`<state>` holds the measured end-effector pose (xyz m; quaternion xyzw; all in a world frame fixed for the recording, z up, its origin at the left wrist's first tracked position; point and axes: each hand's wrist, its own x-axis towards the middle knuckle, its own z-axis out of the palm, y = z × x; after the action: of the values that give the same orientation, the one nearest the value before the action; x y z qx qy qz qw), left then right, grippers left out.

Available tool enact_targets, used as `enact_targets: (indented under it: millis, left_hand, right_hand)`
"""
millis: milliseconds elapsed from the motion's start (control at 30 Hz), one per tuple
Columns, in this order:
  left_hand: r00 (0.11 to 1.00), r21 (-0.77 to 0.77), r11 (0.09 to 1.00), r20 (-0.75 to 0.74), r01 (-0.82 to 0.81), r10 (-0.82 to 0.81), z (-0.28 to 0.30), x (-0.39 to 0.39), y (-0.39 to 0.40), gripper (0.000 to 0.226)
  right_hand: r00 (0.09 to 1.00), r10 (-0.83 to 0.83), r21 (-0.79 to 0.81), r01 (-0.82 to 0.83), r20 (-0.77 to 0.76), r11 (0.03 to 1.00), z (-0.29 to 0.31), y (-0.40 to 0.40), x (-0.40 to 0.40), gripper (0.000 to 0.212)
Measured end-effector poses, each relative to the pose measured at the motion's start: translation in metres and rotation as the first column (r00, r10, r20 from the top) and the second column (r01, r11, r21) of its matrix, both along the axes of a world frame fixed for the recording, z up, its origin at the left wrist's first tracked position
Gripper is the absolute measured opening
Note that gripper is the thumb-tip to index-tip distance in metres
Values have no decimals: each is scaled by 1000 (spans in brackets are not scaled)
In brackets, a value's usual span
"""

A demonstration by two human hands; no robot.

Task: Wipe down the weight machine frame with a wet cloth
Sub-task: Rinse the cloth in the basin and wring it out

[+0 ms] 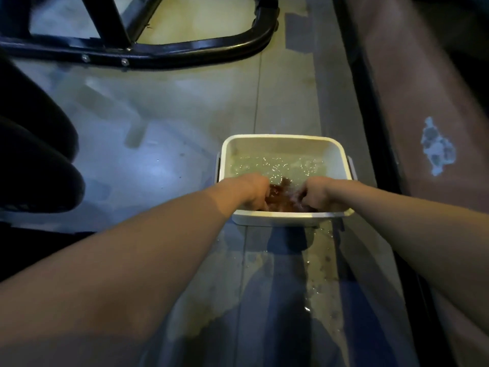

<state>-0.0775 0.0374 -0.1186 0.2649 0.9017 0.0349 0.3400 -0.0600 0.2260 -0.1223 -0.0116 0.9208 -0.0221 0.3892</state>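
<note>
Both hands (left, right) grip a cloth in a tub, black frame beyond.

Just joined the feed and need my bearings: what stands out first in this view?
Both hands, left and right, are plunged into a white tub of water on the floor at centre, gripping a reddish-brown cloth between them. The black machine frame curves across the top left, and splashed water wets the floor just below the tub.
</note>
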Motion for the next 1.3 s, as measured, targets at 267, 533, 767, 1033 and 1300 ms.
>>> enact_targets:
  millis: [267, 533, 767, 1033, 1300]
  left_hand:
    - [996, -46, 995, 30, -83, 84, -9, -8, -4, 32]
    - [962, 165, 951, -42, -261, 271, 7, -17, 1, 25]
    - [962, 133, 978, -201, -160, 184, 14, -14, -3, 22]
    - [999, -61, 998, -26, -33, 31, 5, 8, 1, 16]
    - [959, 170, 948, -38, -270, 280, 19, -3, -11, 23]
  right_hand:
    - [998, 69, 25, -69, -5, 997, -15, 0, -3, 25]
    - [869, -388, -265, 313, -308, 912, 4, 10, -11, 51]
    - [928, -272, -229, 215, -256, 949, -4, 8, -3, 19]
    - [994, 66, 4, -66, -90, 998, -4, -7, 10, 21]
    - [894, -358, -357, 252, -270, 899, 12, 1, 2, 21]
